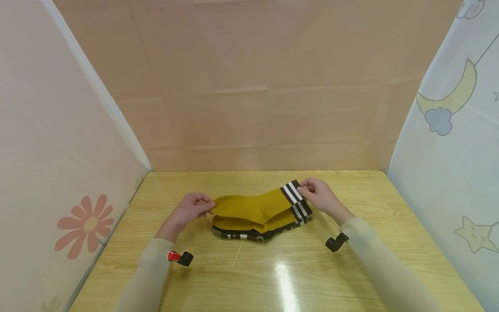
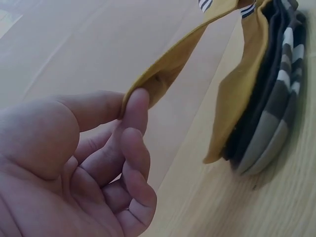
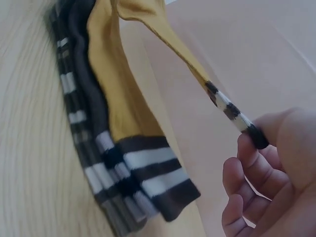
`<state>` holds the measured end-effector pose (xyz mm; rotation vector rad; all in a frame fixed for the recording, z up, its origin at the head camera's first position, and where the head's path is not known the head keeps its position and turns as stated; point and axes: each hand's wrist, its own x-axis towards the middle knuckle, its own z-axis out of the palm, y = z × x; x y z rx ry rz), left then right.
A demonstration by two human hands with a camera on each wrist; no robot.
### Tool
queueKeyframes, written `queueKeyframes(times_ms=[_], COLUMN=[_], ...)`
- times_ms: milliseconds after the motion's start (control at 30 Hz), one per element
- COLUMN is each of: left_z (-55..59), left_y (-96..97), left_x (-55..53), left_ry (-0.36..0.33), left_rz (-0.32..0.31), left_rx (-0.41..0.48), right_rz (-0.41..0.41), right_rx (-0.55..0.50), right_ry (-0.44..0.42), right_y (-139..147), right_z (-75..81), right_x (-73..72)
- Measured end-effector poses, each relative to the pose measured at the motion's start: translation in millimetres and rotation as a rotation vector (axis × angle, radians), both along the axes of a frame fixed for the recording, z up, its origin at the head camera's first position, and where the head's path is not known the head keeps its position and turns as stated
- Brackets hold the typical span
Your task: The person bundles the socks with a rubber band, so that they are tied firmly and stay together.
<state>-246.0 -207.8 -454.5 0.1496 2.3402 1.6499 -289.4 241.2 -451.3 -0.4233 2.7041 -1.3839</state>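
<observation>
Both hands hold a mustard-yellow sock (image 1: 249,206) stretched between them over a stack of socks. My left hand (image 1: 193,206) pinches its toe end between thumb and forefinger. At the other end, my right hand (image 1: 320,196) pinches the black cuff with white stripes. Beneath lies a second yellow sock (image 3: 123,94) with the same striped cuff. Under that, dark socks (image 2: 256,94) lie flat, the lowest patterned in grey, black and white. In the left wrist view the held sock's toe hangs raised above the pile.
The pile rests on a light wood table (image 1: 218,277). A plain peach cloth (image 1: 249,108) hangs behind it. Printed cloth walls stand at both sides, a flower (image 1: 90,224) on the left and a moon (image 1: 454,93) on the right. Each wrist wears a small black camera (image 1: 335,242).
</observation>
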Motion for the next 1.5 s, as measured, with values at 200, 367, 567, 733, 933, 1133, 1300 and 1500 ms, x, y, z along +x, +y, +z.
queueKeyframes(times_ms=[200,367,567,733,933,1133,1300,1500], left_z=[-4.6,-6.4,-10.7,-10.8,-7.0,-5.5,-7.1,-4.7], left_y=[6.7,7.9,6.3,5.4,3.7,1.4,1.6,0.8], left_x=[3.1,4.5,4.0,6.1,8.3,8.3,7.2,7.4], left_ry=[-0.029,-0.016,-0.023,-0.036,-0.032,-0.034,-0.033,-0.047], left_rz=[-0.033,-0.069,-0.094,-0.101,-0.122,-0.149,-0.173,-0.192], left_rx=[-0.005,-0.009,0.001,0.019,0.036,0.038,0.038,0.039], right_rz=[0.012,0.011,0.011,0.014,0.017,0.023,0.035,0.041], right_rx=[-0.002,0.018,0.035,0.033,0.011,-0.013,-0.015,-0.006], right_ry=[-0.03,-0.049,-0.04,-0.046,-0.073,-0.11,-0.136,-0.141], right_y=[9,13,15,17,17,18,18,18], right_z=[-7.8,-12.9,-14.6,-17.4,-14.2,-7.8,-6.1,-5.8], right_x=[2.8,4.5,7.4,7.6,8.2,10.4,12.4,11.4])
